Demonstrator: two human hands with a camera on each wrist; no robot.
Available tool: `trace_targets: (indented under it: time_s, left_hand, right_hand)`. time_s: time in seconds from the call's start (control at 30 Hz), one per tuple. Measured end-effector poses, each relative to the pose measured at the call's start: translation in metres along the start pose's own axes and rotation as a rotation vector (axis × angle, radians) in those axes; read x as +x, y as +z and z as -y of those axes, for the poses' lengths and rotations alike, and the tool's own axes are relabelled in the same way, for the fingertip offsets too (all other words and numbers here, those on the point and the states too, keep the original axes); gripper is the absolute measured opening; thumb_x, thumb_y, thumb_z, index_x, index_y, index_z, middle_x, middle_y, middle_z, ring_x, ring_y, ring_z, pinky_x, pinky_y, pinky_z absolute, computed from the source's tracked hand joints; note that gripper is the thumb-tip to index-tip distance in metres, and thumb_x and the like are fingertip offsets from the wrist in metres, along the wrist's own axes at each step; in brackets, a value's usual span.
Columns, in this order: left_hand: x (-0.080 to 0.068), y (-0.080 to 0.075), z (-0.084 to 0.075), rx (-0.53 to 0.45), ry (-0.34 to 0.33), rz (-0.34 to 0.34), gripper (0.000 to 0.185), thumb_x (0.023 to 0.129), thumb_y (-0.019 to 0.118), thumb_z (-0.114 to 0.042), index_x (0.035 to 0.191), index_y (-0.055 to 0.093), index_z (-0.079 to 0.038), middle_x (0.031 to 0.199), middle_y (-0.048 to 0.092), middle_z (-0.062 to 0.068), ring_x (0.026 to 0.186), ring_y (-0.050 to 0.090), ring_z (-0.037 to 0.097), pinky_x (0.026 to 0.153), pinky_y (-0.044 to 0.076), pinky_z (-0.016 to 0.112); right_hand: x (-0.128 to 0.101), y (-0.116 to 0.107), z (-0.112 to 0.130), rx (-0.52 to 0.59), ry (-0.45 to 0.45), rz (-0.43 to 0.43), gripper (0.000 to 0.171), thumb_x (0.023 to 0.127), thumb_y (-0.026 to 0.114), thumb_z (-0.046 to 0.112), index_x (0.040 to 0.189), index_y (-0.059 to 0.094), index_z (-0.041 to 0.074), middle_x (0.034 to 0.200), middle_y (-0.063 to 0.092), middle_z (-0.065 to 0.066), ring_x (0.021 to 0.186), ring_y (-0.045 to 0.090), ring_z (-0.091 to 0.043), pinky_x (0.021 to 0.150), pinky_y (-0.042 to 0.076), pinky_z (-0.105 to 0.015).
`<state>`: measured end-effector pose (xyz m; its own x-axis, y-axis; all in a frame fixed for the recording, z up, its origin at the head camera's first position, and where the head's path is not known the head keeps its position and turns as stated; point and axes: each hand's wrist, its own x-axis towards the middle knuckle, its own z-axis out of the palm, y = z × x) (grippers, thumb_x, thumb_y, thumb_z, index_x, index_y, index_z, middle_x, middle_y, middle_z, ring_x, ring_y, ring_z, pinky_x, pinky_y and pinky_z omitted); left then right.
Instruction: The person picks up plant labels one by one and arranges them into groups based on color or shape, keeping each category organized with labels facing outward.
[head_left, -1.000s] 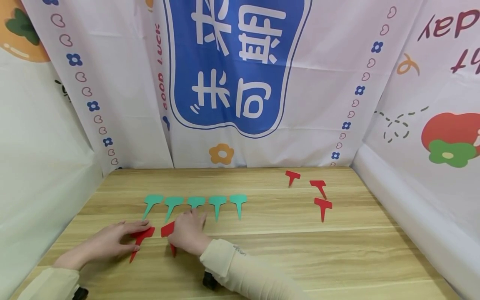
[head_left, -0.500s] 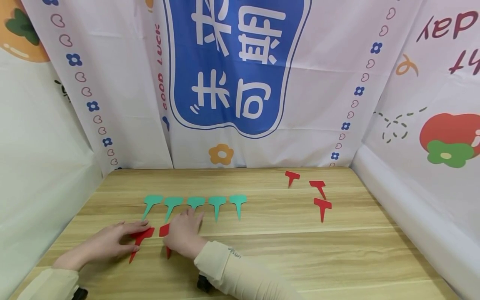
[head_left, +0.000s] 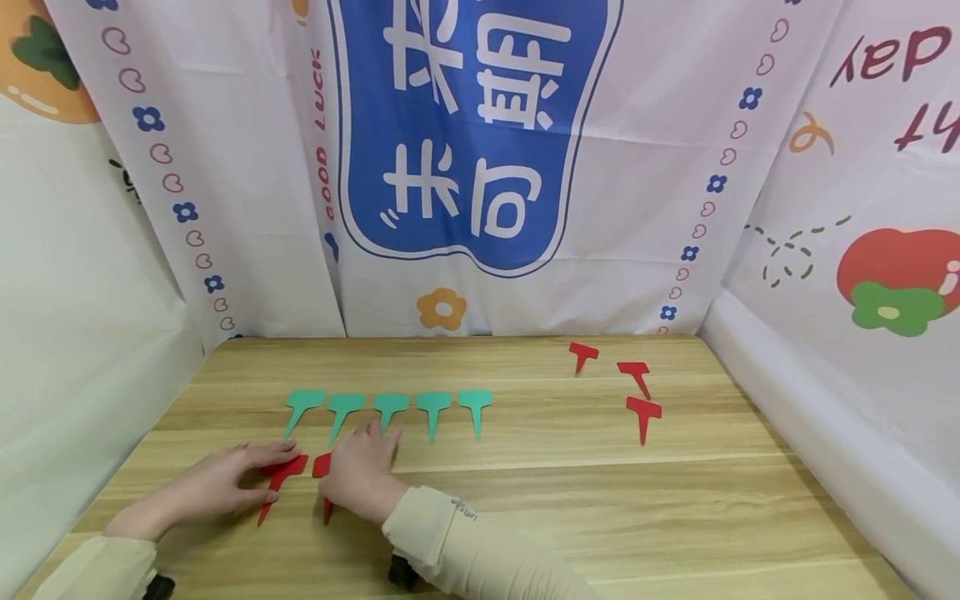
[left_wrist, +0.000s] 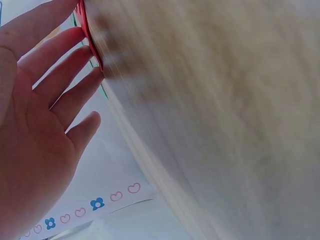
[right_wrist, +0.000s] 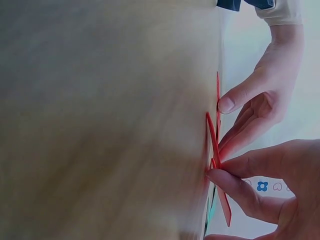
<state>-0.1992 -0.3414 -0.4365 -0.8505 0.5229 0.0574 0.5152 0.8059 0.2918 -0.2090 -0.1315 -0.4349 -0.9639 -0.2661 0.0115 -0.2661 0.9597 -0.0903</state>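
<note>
Near the front left of the wooden table (head_left: pixel 570 500), my left hand (head_left: pixel 251 477) lies flat with straight fingers on a red T-shaped tag (head_left: pixel 283 472). The left wrist view shows its fingertips (left_wrist: pixel 82 47) touching that red tag (left_wrist: pixel 86 30) edge-on. Just to the right, my right hand (head_left: pixel 354 468) pinches a second red tag (head_left: pixel 324 467), which it mostly covers. In the right wrist view its thumb (right_wrist: pixel 227 176) presses this tag (right_wrist: pixel 214 142), which is tilted up off the wood. Behind both hands several green tags (head_left: pixel 390 406) lie in a row.
Three more red tags (head_left: pixel 642 410) lie loose at the back right of the table. Printed cloth backdrops (head_left: pixel 465 167) close off the back and both sides. A dark wrist-mounted device (head_left: pixel 401 573) shows under my right sleeve.
My right hand has slid its red tag a little to the left, closer to the tag under my left hand. The left hand has stayed in place.
</note>
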Motion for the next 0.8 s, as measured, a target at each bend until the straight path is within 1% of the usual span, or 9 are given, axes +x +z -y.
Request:
trace_targets:
  time_s: [0.23,0.43,0.5,0.67,0.73,0.8]
  left_hand:
    - [0.000,-0.001,0.000,-0.012,-0.009,0.010,0.057,0.081,0.066,-0.051,0.130,0.059,-0.022,0.139,0.054,0.007,0.124,0.051,0.036,0.099,0.033,0.057]
    - [0.000,0.000,0.001,-0.008,-0.013,0.015,0.058,0.082,0.066,-0.052,0.131,0.059,-0.022,0.139,0.054,0.006,0.124,0.051,0.036,0.100,0.034,0.054]
    - [0.000,0.000,0.000,-0.004,-0.022,0.016,0.058,0.082,0.066,-0.051,0.131,0.059,-0.022,0.139,0.054,0.006,0.125,0.051,0.035,0.100,0.033,0.054]
    - [0.000,-0.001,-0.001,-0.017,-0.054,0.029,0.058,0.080,0.069,-0.048,0.131,0.059,-0.022,0.140,0.053,0.005,0.126,0.049,0.035,0.101,0.032,0.057]
    - [0.001,-0.001,-0.001,-0.026,-0.045,0.031,0.058,0.080,0.069,-0.048,0.131,0.059,-0.021,0.140,0.053,0.006,0.126,0.049,0.036,0.101,0.032,0.058]
    - [0.001,0.000,-0.001,-0.025,-0.037,0.027,0.058,0.081,0.068,-0.049,0.131,0.059,-0.021,0.139,0.053,0.006,0.125,0.050,0.036,0.100,0.032,0.058]
  right_hand:
    - [-0.001,-0.001,0.002,0.014,-0.003,0.006,0.030,0.077,0.068,0.045,0.059,0.058,0.023,0.127,0.058,0.003,0.132,0.039,-0.021,0.109,0.024,-0.060]
    - [0.000,-0.001,0.000,0.017,-0.010,-0.006,0.030,0.077,0.068,0.045,0.060,0.058,0.024,0.124,0.059,0.004,0.129,0.040,-0.019,0.108,0.025,-0.060]
    - [0.000,0.000,-0.001,0.015,-0.009,-0.019,0.030,0.077,0.069,0.047,0.061,0.058,0.024,0.123,0.060,0.004,0.127,0.042,-0.019,0.108,0.026,-0.060]
    - [-0.001,-0.001,-0.008,0.010,-0.026,-0.065,0.038,0.081,0.065,0.048,0.054,0.054,0.023,0.118,0.062,0.005,0.120,0.046,-0.019,0.104,0.031,-0.058]
    - [-0.001,0.000,-0.012,0.023,-0.041,-0.092,0.043,0.084,0.063,0.046,0.050,0.051,0.023,0.116,0.062,0.005,0.117,0.048,-0.020,0.101,0.033,-0.057]
    - [0.000,0.000,-0.017,0.040,-0.053,-0.120,0.045,0.086,0.061,0.045,0.048,0.052,0.023,0.116,0.062,0.005,0.115,0.049,-0.020,0.097,0.036,-0.056]
